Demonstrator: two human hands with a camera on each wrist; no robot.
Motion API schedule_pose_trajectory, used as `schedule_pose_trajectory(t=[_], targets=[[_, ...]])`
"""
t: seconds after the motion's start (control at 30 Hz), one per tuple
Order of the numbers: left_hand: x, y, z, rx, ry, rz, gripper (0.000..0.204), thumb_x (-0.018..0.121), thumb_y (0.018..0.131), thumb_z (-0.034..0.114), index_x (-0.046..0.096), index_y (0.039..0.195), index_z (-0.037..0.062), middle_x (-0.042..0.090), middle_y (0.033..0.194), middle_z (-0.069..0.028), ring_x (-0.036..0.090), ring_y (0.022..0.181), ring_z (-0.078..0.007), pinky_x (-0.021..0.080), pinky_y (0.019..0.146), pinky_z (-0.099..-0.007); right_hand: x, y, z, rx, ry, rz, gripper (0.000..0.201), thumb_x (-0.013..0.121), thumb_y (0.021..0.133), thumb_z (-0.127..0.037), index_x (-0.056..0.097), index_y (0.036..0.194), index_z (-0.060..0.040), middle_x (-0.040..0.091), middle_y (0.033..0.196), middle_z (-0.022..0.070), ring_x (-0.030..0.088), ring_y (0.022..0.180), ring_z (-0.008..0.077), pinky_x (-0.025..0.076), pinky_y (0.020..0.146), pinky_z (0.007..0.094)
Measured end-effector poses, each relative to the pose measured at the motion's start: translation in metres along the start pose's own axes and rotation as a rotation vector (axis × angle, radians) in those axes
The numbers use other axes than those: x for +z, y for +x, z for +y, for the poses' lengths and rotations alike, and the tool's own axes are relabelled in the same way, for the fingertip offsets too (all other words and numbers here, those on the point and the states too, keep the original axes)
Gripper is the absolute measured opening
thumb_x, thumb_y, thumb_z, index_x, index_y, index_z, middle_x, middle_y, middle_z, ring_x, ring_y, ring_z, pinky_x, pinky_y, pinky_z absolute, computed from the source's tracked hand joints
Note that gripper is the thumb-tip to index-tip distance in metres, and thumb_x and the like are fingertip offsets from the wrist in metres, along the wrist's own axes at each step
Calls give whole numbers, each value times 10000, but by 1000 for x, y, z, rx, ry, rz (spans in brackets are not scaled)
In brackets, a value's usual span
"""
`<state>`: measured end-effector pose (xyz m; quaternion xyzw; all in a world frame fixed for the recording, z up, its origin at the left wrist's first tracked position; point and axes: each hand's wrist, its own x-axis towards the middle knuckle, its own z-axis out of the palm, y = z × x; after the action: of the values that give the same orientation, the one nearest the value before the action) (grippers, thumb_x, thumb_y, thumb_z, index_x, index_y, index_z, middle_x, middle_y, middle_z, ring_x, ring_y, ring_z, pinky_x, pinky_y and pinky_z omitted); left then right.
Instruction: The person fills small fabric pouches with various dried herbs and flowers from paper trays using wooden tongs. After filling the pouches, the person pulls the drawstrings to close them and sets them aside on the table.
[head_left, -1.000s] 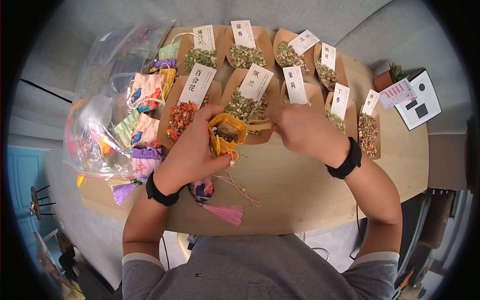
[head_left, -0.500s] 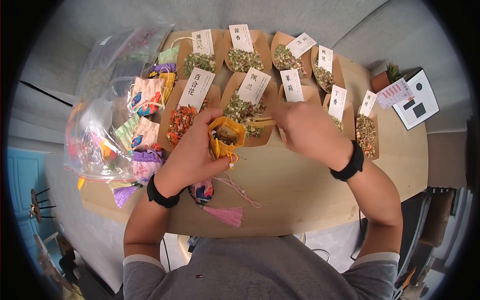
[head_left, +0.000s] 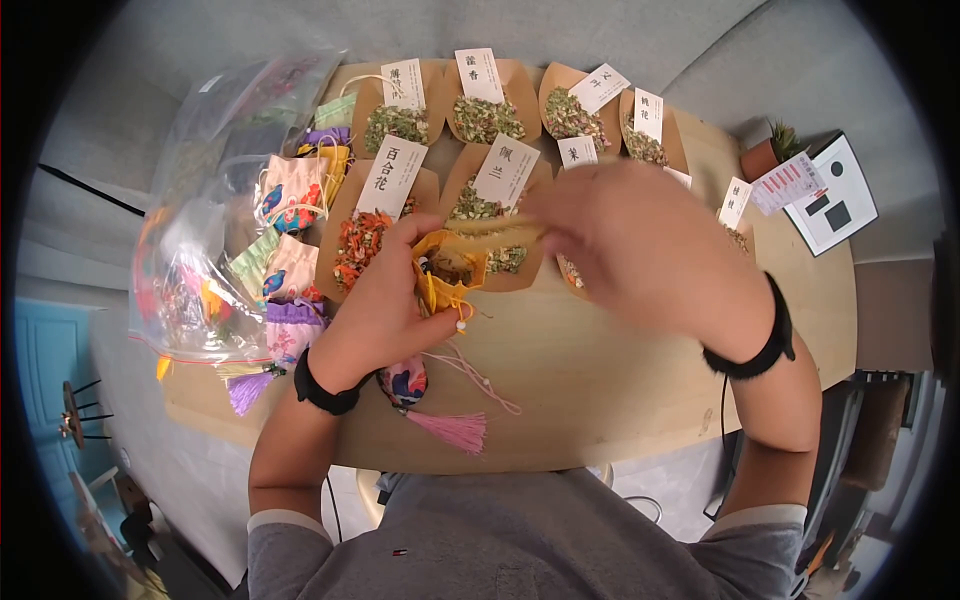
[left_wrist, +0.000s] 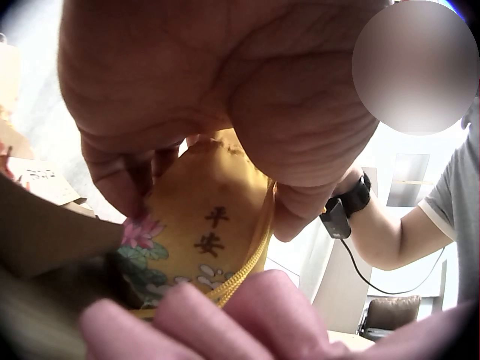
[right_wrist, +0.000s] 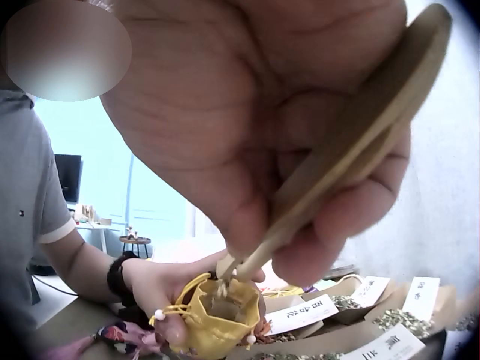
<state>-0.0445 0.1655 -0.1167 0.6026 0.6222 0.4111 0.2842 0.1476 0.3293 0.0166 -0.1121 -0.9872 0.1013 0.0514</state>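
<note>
My left hand (head_left: 385, 295) holds a yellow drawstring pouch (left_wrist: 225, 202) upright by its sides. The pouch carries a printed pink lotus and dark characters, and in the head view its mouth gapes with dried bits inside. My right hand (head_left: 630, 255) grips a wooden spoon (right_wrist: 337, 165), slanted down so its low end is right at the pouch's mouth; the head view shows it blurred. Behind both hands stand card trays of dried herbs, among them orange petals (head_left: 362, 243) on the left and a green mix (head_left: 508, 260) in the middle, each with a white label.
At the left, a clear plastic bag (head_left: 190, 250) lies beside several patterned pouches (head_left: 292, 190). A pouch with a pink tassel (head_left: 450, 430) rests near the front edge. A potted plant (head_left: 785, 145) and a white card stand at the far right.
My right hand has lifted and tilted, bringing the spoon from beside the pouch to over its mouth. My left hand keeps the pouch in nearly the same place.
</note>
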Motion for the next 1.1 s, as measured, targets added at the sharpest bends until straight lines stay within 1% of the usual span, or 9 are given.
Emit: schedule_pose_trajectory(t=[0.1,0.23,0.3,0.53,0.6,0.63,0.73,0.8,1.1], targets=[[-2,-1,2,-30,-20,-19,897,829,777,82,238,1445,-11,436,1325,-168,509,1245,-232,446,1045,-357,2,9,17,28,-194,17,100,645,755,-47,702,830,-13,687,784,164,702,807,353,555,671,462],[-1,0,6,-17,-23,-25,880,832,768,79,258,1432,5,441,1312,-153,509,1233,-230,443,1043,-353,57,18,29,-24,-190,39,99,657,760,-55,722,825,-21,695,775,156,715,793,343,565,652,447],[0,0,8,-45,-93,16,862,810,776,88,269,1438,-20,486,1317,-175,546,1217,-246,458,1037,-358,75,28,24,-55,-114,-62,139,690,720,-52,685,848,0,668,821,156,680,859,358,550,732,435],[0,0,4,3,5,18,849,810,781,76,268,1428,-12,480,1301,-165,538,1222,-229,460,1040,-351,58,29,36,32,-189,-219,82,703,722,-58,692,783,-4,673,811,163,695,796,363,562,680,440],[1,-1,5,5,25,18,855,812,783,78,262,1431,-11,478,1303,-166,539,1220,-229,464,1036,-350,69,28,49,-42,-177,42,81,657,764,-51,732,765,-19,703,784,171,714,749,339,568,629,425],[0,-1,5,6,29,9,855,812,783,78,262,1431,-11,478,1303,-166,539,1220,-229,464,1036,-350,72,29,51,-35,-173,46,81,657,764,-51,732,765,-19,703,784,171,714,749,339,568,629,425],[1,0,2,49,82,9,860,815,783,81,257,1432,-10,477,1299,-165,541,1214,-233,467,1033,-354,74,28,52,4,-222,-100,89,652,777,-48,732,787,-13,703,795,183,710,762,351,568,647,434],[2,-3,-2,-6,-2,41,874,846,717,65,300,1399,35,405,1305,-130,470,1232,-236,426,1046,-368,70,23,51,45,-54,-176,94,647,780,-36,732,810,-9,701,804,193,707,784,364,568,671,444],[3,-1,2,-34,-33,34,848,833,728,42,305,1392,42,412,1297,-123,483,1213,-224,434,1038,-354,89,11,42,46,-64,-175,129,618,769,-17,686,879,-9,671,852,165,674,850,378,538,737,473]])
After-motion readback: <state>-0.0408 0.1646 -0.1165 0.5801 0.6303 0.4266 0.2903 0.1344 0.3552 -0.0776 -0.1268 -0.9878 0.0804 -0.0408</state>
